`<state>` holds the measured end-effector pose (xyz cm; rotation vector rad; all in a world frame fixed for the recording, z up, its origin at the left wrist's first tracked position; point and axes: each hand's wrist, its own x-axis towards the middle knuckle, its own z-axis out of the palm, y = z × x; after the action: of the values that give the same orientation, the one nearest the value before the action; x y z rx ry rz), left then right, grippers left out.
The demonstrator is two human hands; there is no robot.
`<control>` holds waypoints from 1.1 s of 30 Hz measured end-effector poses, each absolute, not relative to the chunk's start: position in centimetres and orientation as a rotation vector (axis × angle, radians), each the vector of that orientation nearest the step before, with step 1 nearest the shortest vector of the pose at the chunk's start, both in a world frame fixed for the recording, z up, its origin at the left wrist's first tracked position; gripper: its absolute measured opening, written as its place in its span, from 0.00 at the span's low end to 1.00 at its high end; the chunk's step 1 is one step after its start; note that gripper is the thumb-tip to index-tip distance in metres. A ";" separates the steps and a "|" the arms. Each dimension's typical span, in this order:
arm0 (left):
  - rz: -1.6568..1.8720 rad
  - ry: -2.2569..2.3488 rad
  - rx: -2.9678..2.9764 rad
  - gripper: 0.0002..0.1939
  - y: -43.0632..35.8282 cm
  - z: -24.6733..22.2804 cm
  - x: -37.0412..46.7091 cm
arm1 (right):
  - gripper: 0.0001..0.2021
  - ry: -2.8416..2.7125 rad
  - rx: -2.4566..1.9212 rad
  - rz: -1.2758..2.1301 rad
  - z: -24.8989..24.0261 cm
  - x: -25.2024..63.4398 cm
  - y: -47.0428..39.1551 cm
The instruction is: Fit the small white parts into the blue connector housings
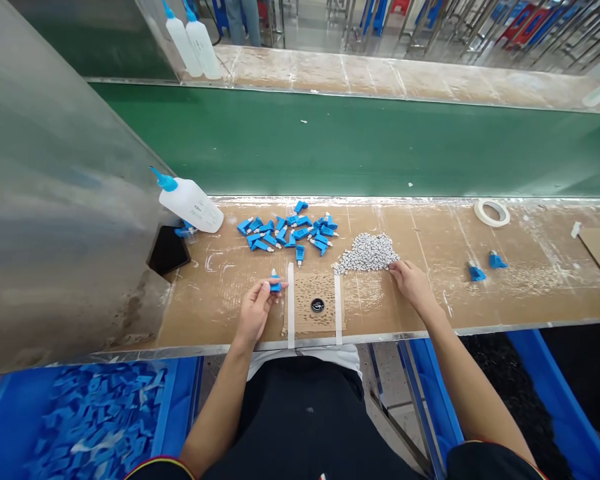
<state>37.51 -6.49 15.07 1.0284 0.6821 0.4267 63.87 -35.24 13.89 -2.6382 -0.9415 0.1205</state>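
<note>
My left hand (254, 311) pinches a small blue plastic part (275, 285) upright, its whitish tip pointing up. To its right, a cardboard pad (305, 321) lies taped down with two white strips, and a round black piece (317, 305) rests on it. My right hand (412, 285) has its thumb and fingers closed at the right edge of a pile of small grey pieces (369, 253); whatever is between those fingertips is too small to make out. Beyond the pad lie several blue parts (300, 233) with pale tips, loosely scattered.
A white bottle with blue nozzle (193, 205) leans at the left beside a black box-like object (169, 249). A tape roll (492, 213) and two blue pieces (477, 272) lie at right. Blue bins (180, 400) stand below the table edge. A green belt (330, 147) runs behind.
</note>
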 end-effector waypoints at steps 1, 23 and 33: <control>0.419 0.672 0.996 0.23 -6.7 14.8 37.3 | 0.07 -0.965 -2.696 0.168 14.3 64.3 -35.1; 0.354 0.483 0.836 0.35 -8.0 12.3 36.7 | 0.13 -1.553 -2.301 -0.062 12.7 54.0 -29.2; 0.352 0.478 0.878 0.28 -8.1 11.8 36.9 | 0.14 -1.631 -2.295 0.186 13.4 55.7 -29.2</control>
<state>36.86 -8.11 11.79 0.8783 0.4775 0.3525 55.67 -29.23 13.45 -2.2947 -1.6311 0.1856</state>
